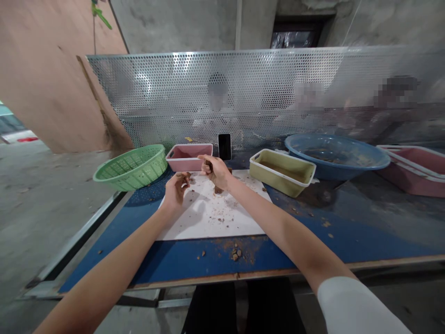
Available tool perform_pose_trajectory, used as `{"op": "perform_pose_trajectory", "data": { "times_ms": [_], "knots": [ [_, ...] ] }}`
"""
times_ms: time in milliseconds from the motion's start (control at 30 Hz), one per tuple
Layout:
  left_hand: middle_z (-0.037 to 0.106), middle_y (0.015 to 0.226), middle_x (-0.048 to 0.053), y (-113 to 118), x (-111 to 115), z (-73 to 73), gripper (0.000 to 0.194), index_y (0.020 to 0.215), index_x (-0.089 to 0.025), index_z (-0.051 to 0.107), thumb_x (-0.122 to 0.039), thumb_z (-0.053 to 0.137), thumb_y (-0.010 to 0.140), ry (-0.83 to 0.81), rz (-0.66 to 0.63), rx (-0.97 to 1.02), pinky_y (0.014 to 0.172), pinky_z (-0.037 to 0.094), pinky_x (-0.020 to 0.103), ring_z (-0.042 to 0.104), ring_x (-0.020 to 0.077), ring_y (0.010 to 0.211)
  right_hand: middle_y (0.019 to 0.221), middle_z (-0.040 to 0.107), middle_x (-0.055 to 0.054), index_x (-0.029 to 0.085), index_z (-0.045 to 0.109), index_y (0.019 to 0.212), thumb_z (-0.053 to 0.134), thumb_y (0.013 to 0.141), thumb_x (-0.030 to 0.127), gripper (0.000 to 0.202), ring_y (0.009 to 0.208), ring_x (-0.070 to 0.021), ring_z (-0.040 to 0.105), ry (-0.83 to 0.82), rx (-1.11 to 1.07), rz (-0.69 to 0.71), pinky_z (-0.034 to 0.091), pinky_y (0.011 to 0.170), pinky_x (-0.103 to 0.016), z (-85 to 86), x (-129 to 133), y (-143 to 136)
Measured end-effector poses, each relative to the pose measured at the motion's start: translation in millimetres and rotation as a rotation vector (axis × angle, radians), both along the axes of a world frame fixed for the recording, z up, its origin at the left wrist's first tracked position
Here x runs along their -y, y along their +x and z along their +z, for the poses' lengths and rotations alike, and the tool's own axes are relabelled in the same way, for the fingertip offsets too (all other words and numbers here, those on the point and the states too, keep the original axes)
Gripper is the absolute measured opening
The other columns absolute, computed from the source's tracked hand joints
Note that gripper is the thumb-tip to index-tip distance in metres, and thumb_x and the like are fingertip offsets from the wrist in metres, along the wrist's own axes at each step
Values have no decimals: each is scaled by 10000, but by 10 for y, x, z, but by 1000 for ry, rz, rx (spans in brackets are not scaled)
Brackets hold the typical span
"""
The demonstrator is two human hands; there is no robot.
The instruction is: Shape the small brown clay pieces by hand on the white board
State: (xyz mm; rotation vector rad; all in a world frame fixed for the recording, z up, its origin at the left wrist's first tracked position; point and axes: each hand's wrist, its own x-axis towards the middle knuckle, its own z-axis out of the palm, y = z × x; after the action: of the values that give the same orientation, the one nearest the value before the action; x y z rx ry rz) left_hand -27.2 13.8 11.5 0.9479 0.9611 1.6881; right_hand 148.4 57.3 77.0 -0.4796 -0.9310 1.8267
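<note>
Above a white board [208,218], my left hand [176,190] has its fingers curled, with brown dirt or small bits at the fingertips; what lies in it is too small to name. My right hand [217,172] is closed beside it, slightly higher, and a brown clay-like lump shows between its fingers. Under the right hand, a brown piece [218,189] rests on the board, partly hidden. Brown crumbs [220,215] are scattered over the board's middle.
Behind the board stand a pink bin [189,164] and a phone [224,146]. A green basket [139,178] is at left. A yellow-green bin [274,177], blue basin [333,172] and pink bins [413,181] line the right. Small brown lumps [236,253] lie near the front edge.
</note>
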Motion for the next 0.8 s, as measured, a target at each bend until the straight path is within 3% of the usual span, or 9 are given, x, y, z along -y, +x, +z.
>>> {"op": "perform_pose_trajectory", "data": {
  "times_ms": [67, 200, 400, 500, 567, 700, 800],
  "knots": [
    [642, 800, 19, -1, 3, 0, 126, 811, -216, 692, -332, 682, 761, -1, 1, -12, 689, 425, 315, 586, 185, 746, 569, 312, 108, 210, 648, 903, 589, 1068, 285, 191, 481, -94, 266, 46, -34, -32, 330, 482, -189, 3, 5, 3],
    [642, 799, 23, 4, 2, 3, 122, 795, -215, 695, -324, 680, 743, 4, 6, -13, 687, 429, 315, 586, 187, 747, 542, 208, 114, 222, 563, 754, 512, 1111, 484, 446, 471, -100, 171, 64, -30, -75, 293, 449, -205, 2, -7, 4],
    [638, 804, 30, 22, 1, 23, 127, 788, -215, 702, -329, 700, 731, -14, 15, -13, 680, 420, 312, 565, 186, 743, 558, 147, 116, 245, 380, 670, 426, 1109, 275, 443, 488, -94, 102, 73, 2, -24, 222, 419, -181, 18, -10, -10],
    [634, 794, 21, 33, 1, 30, 127, 780, -217, 682, -323, 709, 715, -24, 25, -22, 676, 411, 313, 565, 183, 737, 557, 137, 115, 256, 336, 670, 415, 1104, 268, 442, 485, -97, 97, 62, 28, 2, 213, 408, -182, 25, 14, -11],
    [635, 796, 15, 33, 0, 27, 142, 788, -213, 680, -326, 716, 710, -23, 23, -18, 682, 412, 309, 567, 177, 738, 553, 145, 113, 252, 350, 669, 412, 1117, 309, 456, 484, -101, 110, 65, 34, 11, 238, 414, -181, 22, 26, -7],
    [640, 796, 16, 20, 0, 16, 139, 799, -214, 695, -321, 712, 711, -11, 13, -12, 692, 421, 307, 575, 179, 750, 542, 230, 98, 241, 425, 669, 427, 1131, 440, 504, 486, -110, 227, 49, 26, 51, 429, 526, -201, 10, 27, 4],
    [641, 797, 20, 13, 1, 15, 122, 794, -219, 699, -309, 701, 712, -3, 13, -8, 693, 428, 309, 580, 185, 759, 549, 342, 75, 232, 474, 678, 422, 1122, 334, 459, 504, -115, 343, 14, -7, 23, 491, 602, -219, 16, 20, 2]
  ]
}}
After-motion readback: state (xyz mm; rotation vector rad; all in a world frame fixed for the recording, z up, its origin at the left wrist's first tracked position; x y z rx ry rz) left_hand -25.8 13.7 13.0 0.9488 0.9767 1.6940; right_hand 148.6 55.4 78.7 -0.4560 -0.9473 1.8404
